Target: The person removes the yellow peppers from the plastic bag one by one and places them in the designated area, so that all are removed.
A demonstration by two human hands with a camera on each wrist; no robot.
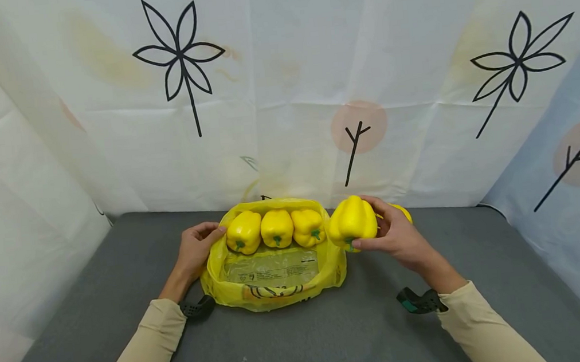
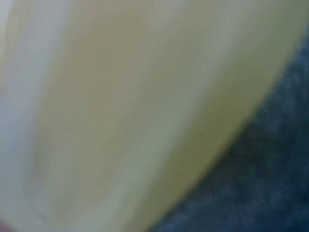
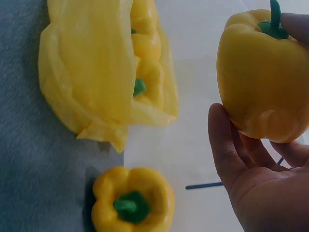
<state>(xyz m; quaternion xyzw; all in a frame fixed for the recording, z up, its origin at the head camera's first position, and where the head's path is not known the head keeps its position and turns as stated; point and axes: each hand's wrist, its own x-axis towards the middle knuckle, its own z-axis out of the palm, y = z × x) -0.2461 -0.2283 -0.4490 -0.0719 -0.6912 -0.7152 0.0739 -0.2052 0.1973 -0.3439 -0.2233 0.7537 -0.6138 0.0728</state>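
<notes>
A yellow plastic bag [image 1: 274, 297] lies with its mouth open on the grey table, three yellow bell peppers [image 1: 277, 228] in a row along its far side. At the bag's left rim, my left hand [image 1: 194, 255] pinches the plastic. My right hand [image 1: 395, 235] grips another yellow bell pepper [image 1: 351, 221] just beyond the bag's right rim, fingers and thumb around it. In the right wrist view that pepper [image 3: 263, 82] is raised, green stem at the top. One more pepper [image 3: 133, 200] sits on the table, mostly hidden behind my right hand in the head view.
The grey table [image 1: 294, 347] runs back to a white patterned cloth [image 1: 282, 89], with more cloth on both sides. Blurred yellowish plastic [image 2: 120, 116] fills most of the left wrist view. Each wrist wears a dark band [image 1: 422, 300].
</notes>
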